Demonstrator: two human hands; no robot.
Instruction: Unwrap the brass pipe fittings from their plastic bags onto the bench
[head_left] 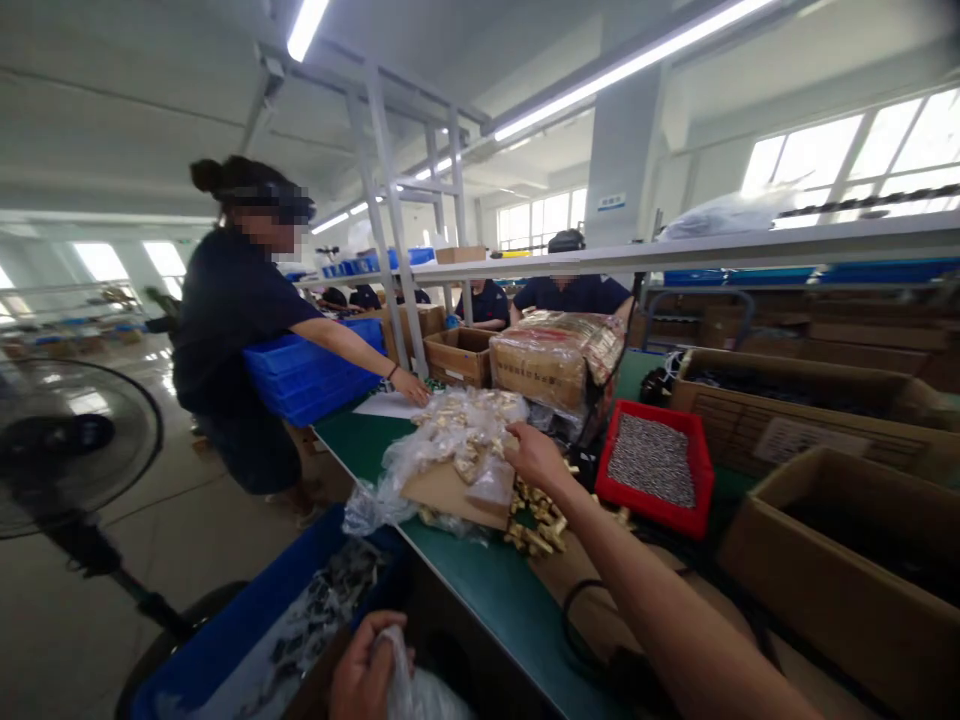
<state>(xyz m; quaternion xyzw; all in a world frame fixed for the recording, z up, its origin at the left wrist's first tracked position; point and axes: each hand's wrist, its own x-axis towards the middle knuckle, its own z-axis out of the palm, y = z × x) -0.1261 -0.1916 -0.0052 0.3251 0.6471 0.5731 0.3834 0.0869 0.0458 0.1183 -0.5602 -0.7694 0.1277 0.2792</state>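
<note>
My left hand (367, 668), low in the view, is closed around a clear plastic bag (427, 695). My right hand (536, 458) reaches over the green table to the right edge of a heap of brass fittings (469, 455) lying in clear plastic. Its fingers are curled at the plastic, and what they pinch is hidden. A flat piece of cardboard (454, 495) lies at the front of that heap. More loose brass fittings (541, 525) are spread on the table below my right wrist.
A red tray (701, 470) of small metal pins stands right of my forearm, beside open cardboard boxes (817, 480). A blue bin (225, 640) sits below the table edge (457, 590). Across the corner, a co-worker (240, 300) stretches a hand toward the heap. A fan (67, 440) stands left.
</note>
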